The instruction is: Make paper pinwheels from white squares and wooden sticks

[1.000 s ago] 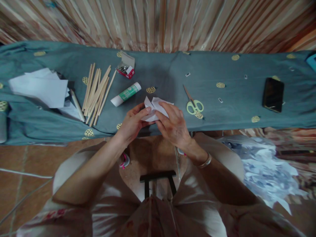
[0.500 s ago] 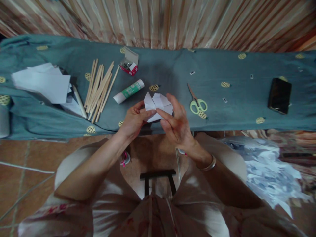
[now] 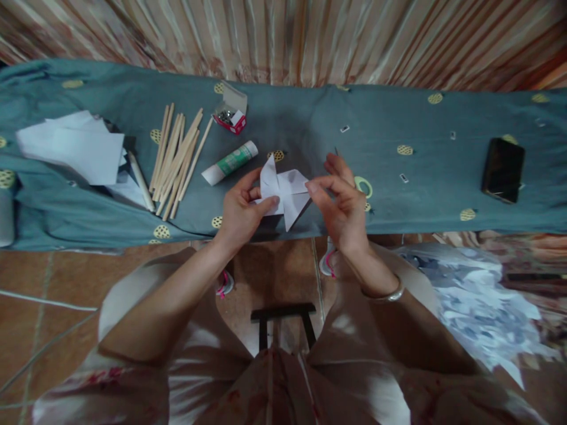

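Observation:
A folded white paper pinwheel (image 3: 286, 192) with pointed blades is held over the front part of the table. My left hand (image 3: 241, 206) grips its left side, thumb on top and fingers behind. At the opposite side, thumb and index finger of my right hand (image 3: 343, 203) pinch the tip of the right blade; its other fingers are raised. Partly hidden behind that hand are scissors with pale green handles (image 3: 364, 186). A green and white glue stick (image 3: 231, 162) lies just beyond my left hand.
Several wooden sticks (image 3: 175, 162) lie left of the glue stick, beside a stack of white paper (image 3: 84, 150). An open red box (image 3: 231, 118) holds small metal pieces. A black phone (image 3: 502, 170) rests at the right. Paper scraps in a plastic bag (image 3: 478, 301) are on the floor.
My right hand has moved right, from the paper's middle to its right blade tip. The pinwheel's blades have spread, one now pointing down toward me. The right hand now covers part of the scissors.

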Action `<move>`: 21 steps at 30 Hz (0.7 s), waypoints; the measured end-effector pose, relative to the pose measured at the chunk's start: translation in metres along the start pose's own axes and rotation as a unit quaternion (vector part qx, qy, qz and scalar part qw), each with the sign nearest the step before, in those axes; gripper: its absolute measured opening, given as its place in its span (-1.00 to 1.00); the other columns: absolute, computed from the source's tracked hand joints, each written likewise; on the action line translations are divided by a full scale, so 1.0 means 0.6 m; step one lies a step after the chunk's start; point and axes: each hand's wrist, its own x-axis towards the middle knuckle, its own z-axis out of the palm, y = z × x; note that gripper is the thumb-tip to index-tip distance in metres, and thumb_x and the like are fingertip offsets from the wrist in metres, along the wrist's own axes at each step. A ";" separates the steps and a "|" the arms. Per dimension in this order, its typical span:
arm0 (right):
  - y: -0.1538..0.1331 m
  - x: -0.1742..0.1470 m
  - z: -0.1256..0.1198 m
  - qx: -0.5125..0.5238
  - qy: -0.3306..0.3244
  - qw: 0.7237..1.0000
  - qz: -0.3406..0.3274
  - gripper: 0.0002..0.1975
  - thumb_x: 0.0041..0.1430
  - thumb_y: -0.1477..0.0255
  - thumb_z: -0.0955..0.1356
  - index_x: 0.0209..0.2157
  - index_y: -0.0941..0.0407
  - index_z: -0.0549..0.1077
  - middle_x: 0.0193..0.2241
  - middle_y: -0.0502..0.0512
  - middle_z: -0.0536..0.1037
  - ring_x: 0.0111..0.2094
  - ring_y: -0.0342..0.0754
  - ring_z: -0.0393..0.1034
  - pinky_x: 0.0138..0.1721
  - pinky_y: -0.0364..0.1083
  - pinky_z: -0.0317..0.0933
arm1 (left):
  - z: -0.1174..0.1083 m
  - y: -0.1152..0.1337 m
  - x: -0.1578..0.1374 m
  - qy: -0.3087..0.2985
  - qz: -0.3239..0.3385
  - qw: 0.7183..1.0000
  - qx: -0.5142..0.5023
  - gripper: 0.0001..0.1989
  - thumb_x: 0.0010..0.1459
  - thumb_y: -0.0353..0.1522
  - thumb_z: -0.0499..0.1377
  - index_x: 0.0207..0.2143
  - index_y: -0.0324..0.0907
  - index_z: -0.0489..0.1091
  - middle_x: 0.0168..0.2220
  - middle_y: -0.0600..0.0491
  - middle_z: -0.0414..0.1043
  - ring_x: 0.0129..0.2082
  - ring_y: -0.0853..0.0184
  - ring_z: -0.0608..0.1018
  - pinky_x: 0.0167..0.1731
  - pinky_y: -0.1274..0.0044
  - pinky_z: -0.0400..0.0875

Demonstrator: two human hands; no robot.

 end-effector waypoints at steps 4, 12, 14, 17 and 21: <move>0.018 0.010 0.015 0.086 0.006 0.994 0.064 -0.70 0.26 0.16 0.31 -0.32 0.09 0.54 0.17 0.21 0.37 0.16 0.12 0.34 0.13 0.22 0.28 | -0.007 -0.003 0.004 0.012 0.079 0.992 0.099 -0.37 -0.04 -0.37 0.33 0.13 -0.18 0.32 -0.32 0.07 0.59 -0.28 0.26 0.60 -0.20 0.44 0.50; -0.021 0.021 0.021 0.285 -0.011 0.930 0.234 -0.78 0.04 0.20 0.47 -0.49 0.05 0.60 -0.03 0.11 0.55 0.24 0.11 0.24 0.24 0.15 0.11 | -0.017 -0.003 0.007 0.001 0.221 0.940 0.260 -0.38 0.07 -0.32 0.29 0.19 -0.18 0.26 -0.24 0.01 0.59 -0.22 0.23 0.61 -0.10 0.38 0.49; -0.021 0.022 0.023 0.324 -0.011 0.911 0.256 -0.85 -0.05 0.25 0.51 -0.50 0.03 0.61 -0.02 0.08 0.55 0.20 0.11 0.28 0.24 0.14 0.12 | -0.017 -0.005 0.007 0.002 0.231 0.934 0.271 -0.39 0.08 -0.33 0.28 0.19 -0.18 0.27 -0.28 0.03 0.59 -0.25 0.24 0.61 -0.11 0.39 0.49; -0.018 0.022 0.026 0.350 -0.013 0.897 0.271 -0.89 -0.09 0.30 0.52 -0.51 0.03 0.60 -0.05 0.07 0.56 0.16 0.09 0.33 0.23 0.13 0.13 | -0.015 -0.008 0.008 0.002 0.228 0.939 0.258 -0.41 0.07 -0.34 0.29 0.17 -0.16 0.29 -0.30 0.05 0.59 -0.28 0.26 0.61 -0.13 0.40 0.50; -0.018 0.022 0.027 0.327 -0.029 0.910 0.254 -0.91 -0.02 0.35 0.49 -0.53 0.04 0.58 -0.17 0.08 0.60 0.23 0.07 0.23 0.24 0.11 0.12 | -0.009 -0.010 0.009 -0.002 0.192 0.960 0.204 -0.39 0.03 -0.34 0.31 0.16 -0.18 0.30 -0.27 0.03 0.59 -0.27 0.24 0.61 -0.15 0.38 0.51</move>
